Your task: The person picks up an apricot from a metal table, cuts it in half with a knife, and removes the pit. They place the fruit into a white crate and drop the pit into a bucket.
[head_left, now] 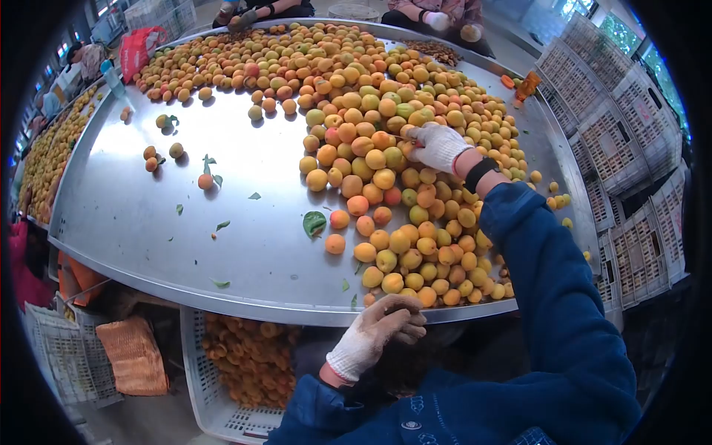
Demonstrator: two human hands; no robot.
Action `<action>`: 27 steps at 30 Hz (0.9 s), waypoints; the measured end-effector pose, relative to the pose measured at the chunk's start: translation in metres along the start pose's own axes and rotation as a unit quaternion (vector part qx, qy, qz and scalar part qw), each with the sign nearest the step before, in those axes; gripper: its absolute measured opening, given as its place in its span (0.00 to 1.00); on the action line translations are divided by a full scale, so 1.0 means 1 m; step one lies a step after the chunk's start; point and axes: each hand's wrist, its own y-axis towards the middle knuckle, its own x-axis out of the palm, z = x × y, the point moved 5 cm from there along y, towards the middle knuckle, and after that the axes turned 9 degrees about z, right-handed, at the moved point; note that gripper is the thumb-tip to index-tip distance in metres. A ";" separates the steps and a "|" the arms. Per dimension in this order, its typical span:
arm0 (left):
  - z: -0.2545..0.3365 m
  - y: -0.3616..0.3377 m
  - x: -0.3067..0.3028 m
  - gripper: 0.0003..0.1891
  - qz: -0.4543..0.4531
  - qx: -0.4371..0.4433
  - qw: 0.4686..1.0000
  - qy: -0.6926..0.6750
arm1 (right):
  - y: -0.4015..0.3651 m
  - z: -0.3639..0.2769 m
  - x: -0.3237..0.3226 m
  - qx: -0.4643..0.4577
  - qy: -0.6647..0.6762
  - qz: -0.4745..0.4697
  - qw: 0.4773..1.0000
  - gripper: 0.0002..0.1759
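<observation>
A large heap of yellow and orange apricots (363, 144) covers the back and right of a metal table (245, 237). My right hand (439, 146), in a white knit glove, reaches into the middle of the heap. Its fingers are bent together around an apricot, partly hidden by the glove. My left hand (380, 331), in a white glove with browned fingers, hovers at the table's front edge beside the nearest apricots. Its fingers are curled in; what they hold, if anything, is hidden.
Below the table edge stands a white crate (194, 371) holding halved apricots (248, 360). Stacked crates (612, 141) rise at the right. A red bag (139, 52) and a co-worker's gloved hand (437, 21) are at the far side. Leaves (314, 222) lie on the metal.
</observation>
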 end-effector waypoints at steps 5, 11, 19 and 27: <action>0.003 0.000 0.002 0.15 -0.016 -0.003 0.999 -0.039 | -0.018 0.010 0.016 0.019 0.046 -0.058 0.997 0.30; 0.001 0.000 0.003 0.16 -0.002 0.004 0.999 -0.039 | -0.064 0.006 0.021 0.043 0.074 -0.069 0.994 0.30; -0.004 0.005 0.000 0.15 -0.008 0.039 0.999 -0.028 | -0.152 0.039 0.025 0.111 0.103 -0.011 0.988 0.23; -0.012 0.001 0.007 0.13 0.076 0.085 0.993 0.026 | -0.236 0.053 0.001 0.179 0.209 0.187 0.943 0.27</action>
